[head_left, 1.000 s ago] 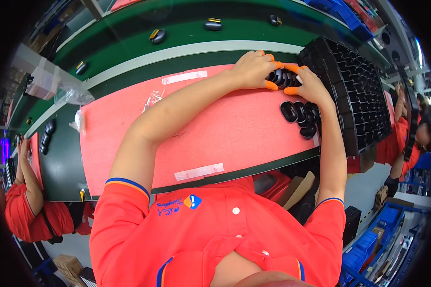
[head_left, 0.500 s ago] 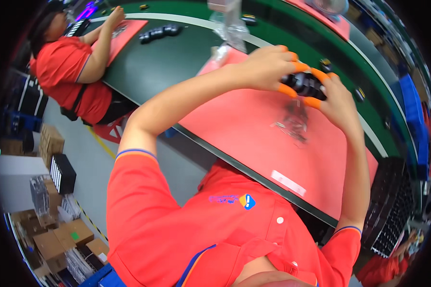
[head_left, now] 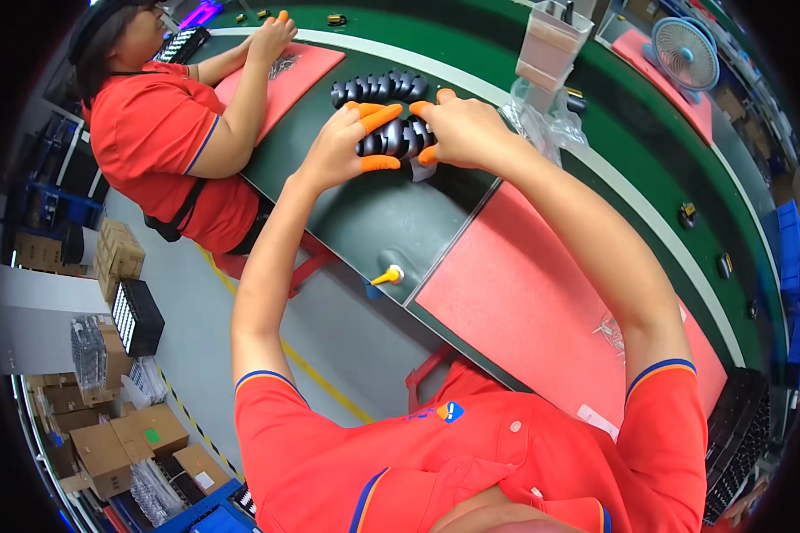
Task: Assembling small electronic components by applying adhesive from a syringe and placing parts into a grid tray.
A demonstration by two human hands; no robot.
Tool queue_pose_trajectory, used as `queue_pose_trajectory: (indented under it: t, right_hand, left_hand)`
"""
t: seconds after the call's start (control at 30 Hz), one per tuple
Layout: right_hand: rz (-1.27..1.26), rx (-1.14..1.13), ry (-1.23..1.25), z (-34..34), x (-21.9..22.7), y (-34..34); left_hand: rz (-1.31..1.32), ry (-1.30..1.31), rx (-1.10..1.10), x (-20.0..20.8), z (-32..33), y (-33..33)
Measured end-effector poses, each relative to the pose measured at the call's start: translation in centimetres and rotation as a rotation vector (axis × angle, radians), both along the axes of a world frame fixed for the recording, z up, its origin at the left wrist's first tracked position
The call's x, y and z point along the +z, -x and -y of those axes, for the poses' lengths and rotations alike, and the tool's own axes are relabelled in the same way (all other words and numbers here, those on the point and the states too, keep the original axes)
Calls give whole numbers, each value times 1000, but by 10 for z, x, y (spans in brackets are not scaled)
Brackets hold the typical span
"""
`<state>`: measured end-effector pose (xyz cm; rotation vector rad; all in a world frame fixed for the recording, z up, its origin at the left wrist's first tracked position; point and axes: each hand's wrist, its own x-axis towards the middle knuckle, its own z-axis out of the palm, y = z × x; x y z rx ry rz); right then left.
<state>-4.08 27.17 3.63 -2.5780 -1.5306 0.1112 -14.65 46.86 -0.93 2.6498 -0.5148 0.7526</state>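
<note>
Between my two hands is a short row of glossy black rounded parts (head_left: pixel 395 139), pressed together end to end just above the green tabletop. My left hand (head_left: pixel 336 149) closes on the row's left end, and my right hand (head_left: pixel 464 130) on its right end. Orange finger covers sit on the fingertips of both. Right behind lies another row of similar black parts (head_left: pixel 378 87) on the table. A bit of clear plastic (head_left: pixel 422 169) shows under the held row. What exactly the parts are, I cannot make out.
A pink mat (head_left: pixel 516 275) with small metal pieces (head_left: pixel 610 336) lies to the right. A yellow-tipped thing (head_left: pixel 389 276) stands near the table's front edge. Behind are a clear bin (head_left: pixel 553 44), plastic bags (head_left: pixel 542 115) and a green belt (head_left: pixel 631 169). A co-worker (head_left: pixel 164 133) sits at left.
Both hands have carried the row of black parts left, from above the pink mat to the green tabletop beside the other row. The view has shifted too.
</note>
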Motion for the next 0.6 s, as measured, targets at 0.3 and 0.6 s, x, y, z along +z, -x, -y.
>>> queue_pose_trajectory:
  t: [0.3,0.6]
  right_hand:
    - [-122,50,35,-59,-4,-41]
    - [-31,92,-96,-84,4,-50]
  left_hand:
    - [-104,8,83,-3,-48,-20]
    - [-38,-51,144,18,-63,-25]
